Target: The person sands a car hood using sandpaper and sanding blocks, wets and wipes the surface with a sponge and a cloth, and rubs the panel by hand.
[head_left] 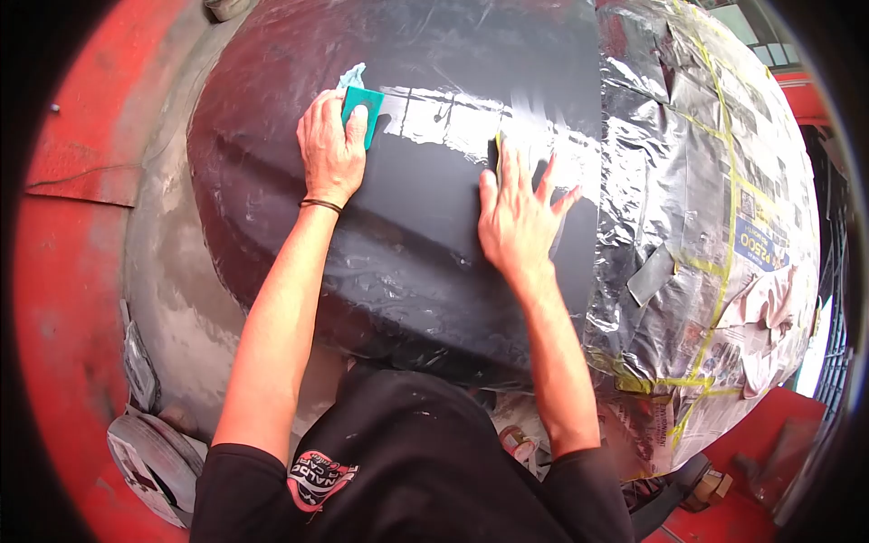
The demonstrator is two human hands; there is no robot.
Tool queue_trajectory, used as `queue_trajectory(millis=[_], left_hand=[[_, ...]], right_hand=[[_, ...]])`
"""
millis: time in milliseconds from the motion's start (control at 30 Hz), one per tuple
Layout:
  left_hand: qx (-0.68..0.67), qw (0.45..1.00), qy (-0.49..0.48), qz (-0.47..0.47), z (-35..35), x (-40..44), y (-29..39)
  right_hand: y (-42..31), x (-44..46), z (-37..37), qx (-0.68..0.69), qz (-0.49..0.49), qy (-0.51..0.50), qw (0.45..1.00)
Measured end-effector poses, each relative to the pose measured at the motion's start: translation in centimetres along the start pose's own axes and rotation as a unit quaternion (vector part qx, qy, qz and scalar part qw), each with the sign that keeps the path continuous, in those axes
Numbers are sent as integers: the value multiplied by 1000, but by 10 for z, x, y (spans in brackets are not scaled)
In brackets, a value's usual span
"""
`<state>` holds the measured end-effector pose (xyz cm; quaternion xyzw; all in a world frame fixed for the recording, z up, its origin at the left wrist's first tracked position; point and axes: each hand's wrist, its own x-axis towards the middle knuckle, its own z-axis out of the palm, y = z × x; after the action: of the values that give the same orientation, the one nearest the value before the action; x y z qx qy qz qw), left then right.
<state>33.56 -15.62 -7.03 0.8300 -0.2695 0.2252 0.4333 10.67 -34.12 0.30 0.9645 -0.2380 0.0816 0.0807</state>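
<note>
My left hand (333,149) is closed round a green block (364,110), thumb on its face, above the wet dark car panel (416,190). A pale blue cloth (352,76) shows just beyond the fingers. Farther right, my right hand (520,210) lies on the panel with its fingers spread. A thin dark and yellowish edge (498,154) shows beside its index finger; what it belongs to is mostly hidden beneath the hand. Water shines in a bright streak in front of both hands.
Newspaper and plastic masking (670,181) with yellow tape covers the right part of the car. A grey sheet piece (651,275) and a pale cloth (765,303) lie on it. A grey round object (158,466) is at lower left, a can (516,442) below the panel.
</note>
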Motion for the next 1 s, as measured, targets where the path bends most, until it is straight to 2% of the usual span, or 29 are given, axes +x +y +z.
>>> queue_trajectory(millis=[67, 200, 433, 567, 700, 867, 1000], left_hand=[[9, 1000, 10, 9, 0, -1, 1], [4, 1000, 3, 3, 0, -4, 0], [9, 1000, 4, 2, 0, -1, 1], [7, 1000, -1, -4, -1, -3, 1], [7, 1000, 8, 5, -1, -1, 2], [5, 1000, -1, -1, -2, -2, 1], [9, 1000, 9, 11, 2, 3, 1]], right_hand=[[-5, -18, 3, 22, 7, 21, 1000], [-6, 9, 8, 38, 20, 21, 999], [-8, -15, 2, 19, 16, 19, 1000], [-13, 13, 0, 19, 37, 1, 999], [-14, -18, -2, 10, 18, 30, 999], [-4, 26, 22, 27, 53, 47, 997], [-15, -3, 15, 8, 8, 28, 1000]])
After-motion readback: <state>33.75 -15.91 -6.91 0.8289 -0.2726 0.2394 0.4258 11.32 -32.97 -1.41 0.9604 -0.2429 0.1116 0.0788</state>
